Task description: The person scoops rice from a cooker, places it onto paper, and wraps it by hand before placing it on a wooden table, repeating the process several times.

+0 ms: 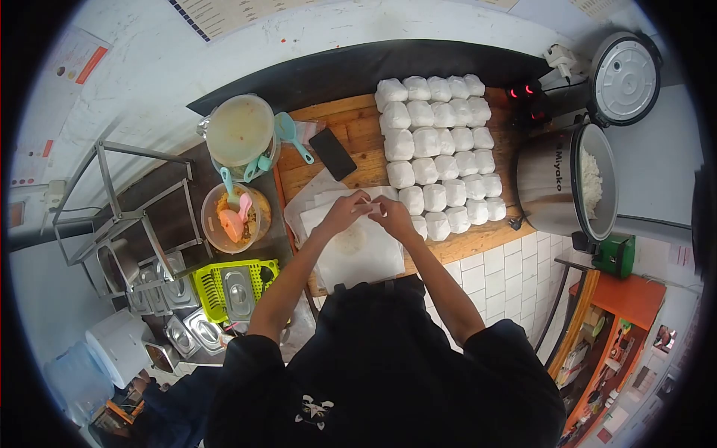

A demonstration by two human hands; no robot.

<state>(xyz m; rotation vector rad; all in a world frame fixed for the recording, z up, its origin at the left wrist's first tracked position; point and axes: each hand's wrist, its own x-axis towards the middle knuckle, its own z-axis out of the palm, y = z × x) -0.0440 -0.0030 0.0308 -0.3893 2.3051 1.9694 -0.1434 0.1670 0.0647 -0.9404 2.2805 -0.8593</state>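
Note:
A stack of white wrapping paper (362,265) lies on the wooden table in front of me, with a faint round patch on its upper sheet. Over its far edge, my left hand (345,212) pinches the edge of a white paper sheet. My right hand (393,218) grips the same edge close beside it, fingers closed. Just right of my hands stand several rows of white paper-wrapped bundles (426,142). A black phone (332,154) rests beyond the paper.
At left are a tub of orange-brown food (258,216) with scoops, a lidded container (240,131), a green basket (213,293) and metal trays (179,280). A rice cooker (549,173) holding white rice (590,183) stands at right. Another person's dark sleeve (179,407) shows lower left.

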